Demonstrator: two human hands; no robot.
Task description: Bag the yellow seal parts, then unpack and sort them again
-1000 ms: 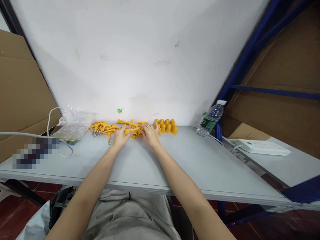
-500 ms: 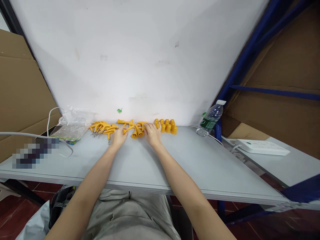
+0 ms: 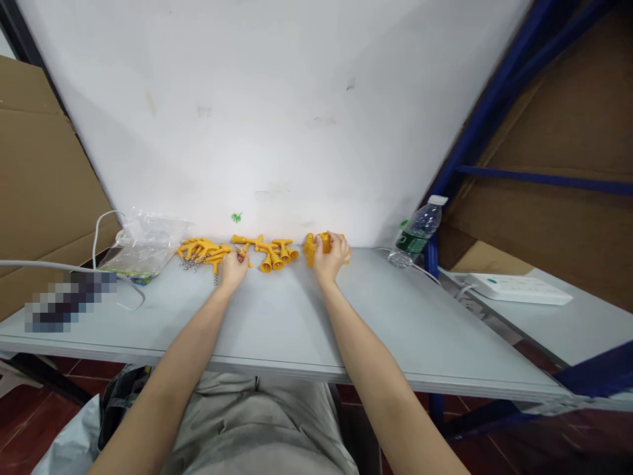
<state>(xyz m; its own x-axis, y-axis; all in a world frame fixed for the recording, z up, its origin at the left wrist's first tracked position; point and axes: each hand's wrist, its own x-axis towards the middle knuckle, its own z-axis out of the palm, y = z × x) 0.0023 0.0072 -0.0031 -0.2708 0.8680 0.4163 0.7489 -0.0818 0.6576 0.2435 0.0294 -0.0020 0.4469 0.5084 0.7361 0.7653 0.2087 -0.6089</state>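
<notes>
Small yellow plastic parts lie in groups along the far edge of the grey table, against a white wall. My left hand is closed around a yellow T-shaped part with a metal tip, beside a pile of similar yellow parts with metal chains. Between my hands lie a few yellow funnel-ended pieces. My right hand is curled over a row of yellow cup-shaped pieces, its fingers wrapped on them.
A clear plastic bag and a white cable lie at the left. A water bottle stands at the right by a blue rack post. A white power strip rests on a lower shelf. Cardboard stands on both sides.
My right hand has moved right from the middle pieces onto the row of cup-shaped pieces. My left hand has drawn slightly left and back, closing on a T-shaped part.
</notes>
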